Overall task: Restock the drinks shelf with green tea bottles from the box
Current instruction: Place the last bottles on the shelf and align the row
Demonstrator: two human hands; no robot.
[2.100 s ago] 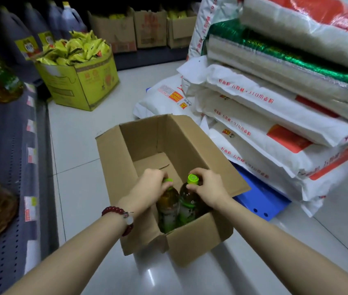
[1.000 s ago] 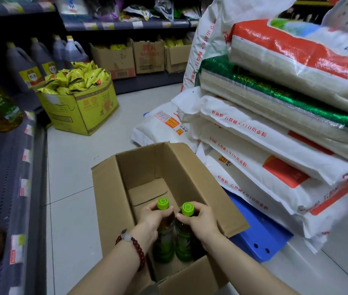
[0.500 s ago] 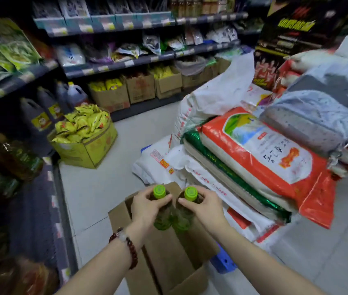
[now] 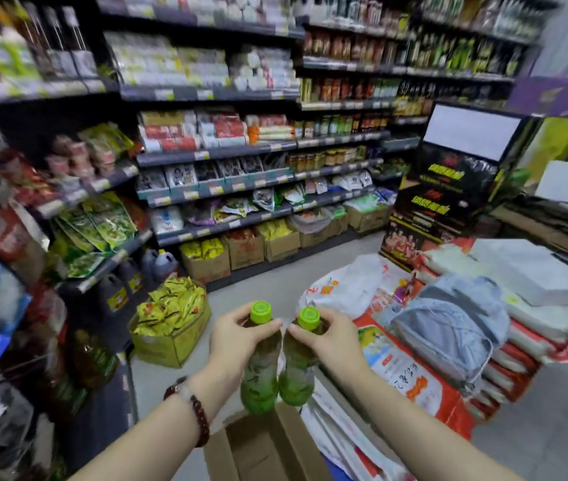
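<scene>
Gripping each slick, full green tea bottle below its cap, your left hand and right hand hold them above the box.

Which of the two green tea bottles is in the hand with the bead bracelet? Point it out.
The left bottle, gripped near its neck by the left hand, whose wrist wears the dark red bead bracelet. The right hand, with a bare wrist, holds the other bottle.

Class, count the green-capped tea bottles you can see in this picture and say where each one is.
2. One bottle hangs in the left hand, the other bottle in the right hand, side by side above the box. More may lie hidden in the box.
</scene>
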